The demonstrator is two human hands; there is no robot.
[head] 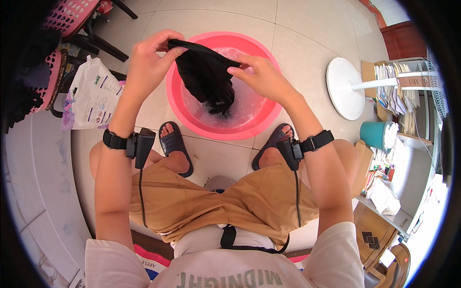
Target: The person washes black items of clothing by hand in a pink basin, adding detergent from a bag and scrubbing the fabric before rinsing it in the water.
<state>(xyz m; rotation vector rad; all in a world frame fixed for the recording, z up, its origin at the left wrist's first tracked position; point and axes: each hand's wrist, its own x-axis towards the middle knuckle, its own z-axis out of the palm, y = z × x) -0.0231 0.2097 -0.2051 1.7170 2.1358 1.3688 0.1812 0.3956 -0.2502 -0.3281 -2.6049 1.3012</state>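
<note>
A black cloth garment (pixel 207 73) is stretched between my two hands above a pink plastic basin (pixel 225 135). My left hand (pixel 155 59) pinches one end of its band-like upper edge between thumb and fingers. At the other end of that edge, my right hand (pixel 259 75) grips the fabric the same way. The lower part of the garment hangs bunched into cloudy, foamy water (pixel 248 111) in the basin. Small light lettering shows near its wet end. How deep the cloth reaches under the water is hidden.
The basin stands on floor tiles (pixel 306 21) between my slippered feet. A white pouch with a spout (pixel 95 95) is at the left, by pink perforated chairs (pixel 68 18). At the right are a fan's round white base (pixel 344 88), a teal bin (pixel 374 135) and stacked papers (pixel 392 90).
</note>
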